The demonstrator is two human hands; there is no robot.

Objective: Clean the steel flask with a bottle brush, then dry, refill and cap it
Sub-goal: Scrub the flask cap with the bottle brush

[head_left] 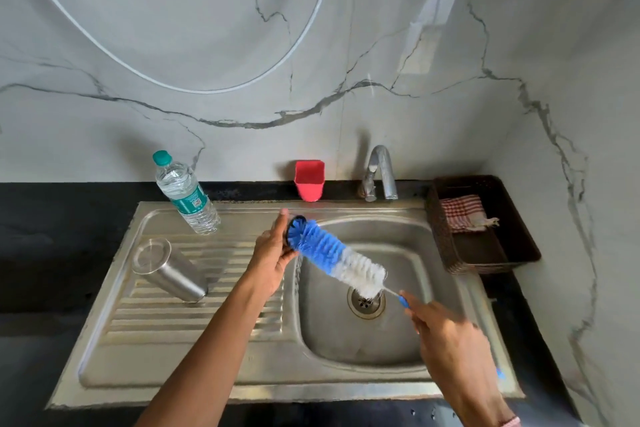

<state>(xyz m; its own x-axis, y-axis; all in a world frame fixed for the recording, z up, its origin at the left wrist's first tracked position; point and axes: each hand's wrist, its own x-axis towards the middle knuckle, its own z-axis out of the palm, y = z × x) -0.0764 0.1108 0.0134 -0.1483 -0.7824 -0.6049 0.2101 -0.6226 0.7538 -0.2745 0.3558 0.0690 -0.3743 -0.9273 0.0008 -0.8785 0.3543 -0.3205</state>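
Note:
The steel flask [170, 270] stands mouth-down on the ribbed drainboard, left of the basin. My left hand [270, 258] holds a small dark round cap [298, 218] over the basin's left edge. The blue and white bottle brush [334, 255] has its blue tip pressed into that cap. My right hand [446, 340] grips the brush's blue handle above the basin's right side. Water drips from under the cap.
A full plastic water bottle [185, 194] stands at the back of the steel sink [242, 388]. A red holder [309, 179] and the tap [381, 172] sit by the wall. A brown basket [446, 253] holds a checked cloth [464, 212]. The drain [366, 303] lies below the brush.

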